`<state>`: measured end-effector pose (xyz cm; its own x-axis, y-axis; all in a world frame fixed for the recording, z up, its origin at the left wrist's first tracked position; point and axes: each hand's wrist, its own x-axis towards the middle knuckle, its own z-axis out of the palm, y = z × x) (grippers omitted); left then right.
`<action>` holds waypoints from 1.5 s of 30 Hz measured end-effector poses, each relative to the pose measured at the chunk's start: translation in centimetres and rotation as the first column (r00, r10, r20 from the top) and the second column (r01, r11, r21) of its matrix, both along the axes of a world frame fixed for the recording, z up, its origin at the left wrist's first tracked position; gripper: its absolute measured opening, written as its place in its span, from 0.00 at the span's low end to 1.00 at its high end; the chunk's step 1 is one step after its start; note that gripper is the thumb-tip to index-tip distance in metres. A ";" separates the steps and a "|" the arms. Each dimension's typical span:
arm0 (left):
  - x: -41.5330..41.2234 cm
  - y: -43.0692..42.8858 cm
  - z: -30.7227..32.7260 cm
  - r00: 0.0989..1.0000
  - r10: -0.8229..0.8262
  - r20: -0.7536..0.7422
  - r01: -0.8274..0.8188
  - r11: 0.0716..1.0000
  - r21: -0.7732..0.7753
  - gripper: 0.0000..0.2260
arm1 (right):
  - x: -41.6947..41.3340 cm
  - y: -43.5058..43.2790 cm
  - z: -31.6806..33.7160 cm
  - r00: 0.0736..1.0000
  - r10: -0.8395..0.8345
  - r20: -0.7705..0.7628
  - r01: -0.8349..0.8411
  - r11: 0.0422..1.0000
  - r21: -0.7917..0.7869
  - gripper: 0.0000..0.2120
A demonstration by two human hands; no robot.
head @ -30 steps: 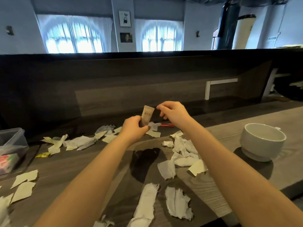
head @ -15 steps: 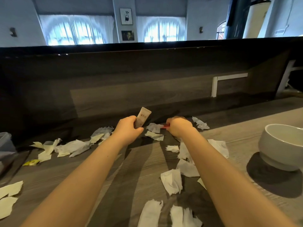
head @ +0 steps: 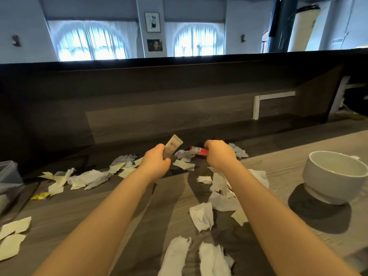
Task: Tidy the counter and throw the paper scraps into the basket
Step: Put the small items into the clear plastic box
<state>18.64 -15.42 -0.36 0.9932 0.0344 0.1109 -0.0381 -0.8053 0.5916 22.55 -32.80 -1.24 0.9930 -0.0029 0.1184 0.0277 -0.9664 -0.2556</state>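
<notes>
Several torn white and cream paper scraps lie scattered over the grey wooden counter. My left hand is shut on a small beige tube, held upright near the counter's back. To its right, my right hand is shut on a red and white packet, lifted just off the counter. More scraps sit in a row to the left. No basket is visible.
A large white bowl stands at the right. A clear plastic container sits at the left edge, with a small yellow wrapper near it. A dark raised wall runs along the counter's back.
My right hand reached down from beside the tube to the red packet and has picked it up. The left hand kept hold of the tube. The camera shifted forward.
</notes>
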 end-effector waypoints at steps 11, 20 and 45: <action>-5.8 0.1 2.5 0.997 0.077 0.018 -0.072 0.978 -0.197 0.09 | -7.5 2.2 2.6 0.980 0.077 0.184 -0.125 0.956 0.264 0.06; -14.8 3.7 3.1 0.963 0.201 0.180 -0.128 0.927 -0.352 0.07 | -15.8 5.0 2.6 0.959 0.119 0.258 -0.235 0.843 0.484 0.09; -30.4 22.8 0.4 0.824 0.537 0.181 -0.344 0.728 -0.593 0.04 | -27.3 23.4 2.6 0.842 0.466 0.273 -0.539 0.695 0.476 0.11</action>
<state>-11.74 7.36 0.08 0.7565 0.6057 0.2467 -0.0211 -0.3545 0.9348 -4.72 -9.39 1.34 0.8411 0.3954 0.3691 0.5360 -0.5186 -0.6661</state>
